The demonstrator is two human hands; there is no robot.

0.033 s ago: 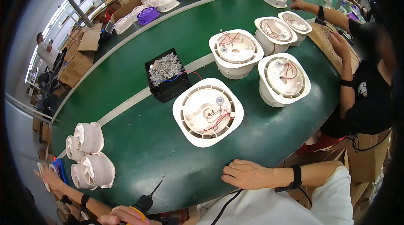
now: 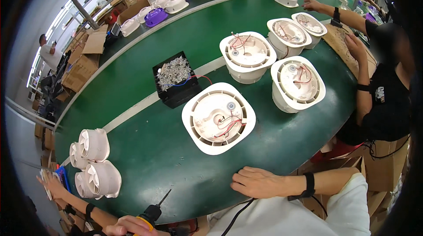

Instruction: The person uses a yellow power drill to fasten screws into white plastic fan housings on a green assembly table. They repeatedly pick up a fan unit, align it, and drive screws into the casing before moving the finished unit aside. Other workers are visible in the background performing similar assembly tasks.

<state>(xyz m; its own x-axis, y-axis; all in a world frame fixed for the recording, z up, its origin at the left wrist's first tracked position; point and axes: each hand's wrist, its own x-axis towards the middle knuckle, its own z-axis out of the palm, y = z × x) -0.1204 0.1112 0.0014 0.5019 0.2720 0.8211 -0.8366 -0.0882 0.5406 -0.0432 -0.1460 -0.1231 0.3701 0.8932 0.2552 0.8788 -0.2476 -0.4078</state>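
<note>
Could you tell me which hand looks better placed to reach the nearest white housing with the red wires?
Probably the right hand: it rests flat and empty on the green conveyor belt, just below the nearest white round plastic fan housing. The left hand is lower left, busy holding an orange-and-black electric screwdriver.

Electric screwdriver (image 2: 152,213) — black with an orange collar, bit tilted up-right — lies at the green tabletop's (image 2: 145,147) near edge.

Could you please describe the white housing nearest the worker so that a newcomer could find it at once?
Start at the green belt. Beside the black box of screws lies a white housing, round inside with red wires. Unlike its neighbours, it lies alone, closest to the right hand.
</note>
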